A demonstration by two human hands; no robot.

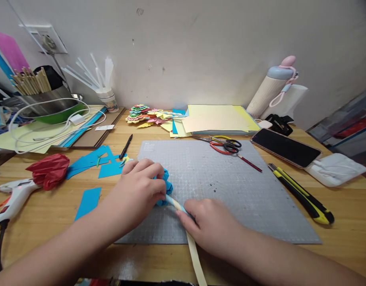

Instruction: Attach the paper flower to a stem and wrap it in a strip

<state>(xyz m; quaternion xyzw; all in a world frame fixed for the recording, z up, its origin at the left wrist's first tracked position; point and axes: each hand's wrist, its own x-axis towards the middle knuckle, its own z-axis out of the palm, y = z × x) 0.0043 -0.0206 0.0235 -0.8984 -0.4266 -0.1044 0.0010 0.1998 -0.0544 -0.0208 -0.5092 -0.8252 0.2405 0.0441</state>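
Note:
A blue paper flower (169, 186) is in my left hand (142, 182), whose fingers are closed around its head and the top of its stem. The thin stem (174, 202) is light blue with a cream band spiralling over it, and it slants down to the right. My right hand (208, 220) pinches this stem lower down between thumb and fingers. From under the right hand a long cream paper strip (195, 258) hangs past the front edge of the grey cutting mat (245, 214). The stem's lower end is hidden by the right hand.
Scissors (227, 146), a dark red pencil (250, 163) and a utility knife (302, 194) lie right. A glue gun (17, 198), red crumpled paper (50, 171), blue paper pieces (88, 202) and a black pen (126, 146) lie left. Finished-looking paper flowers (141, 115) lie behind.

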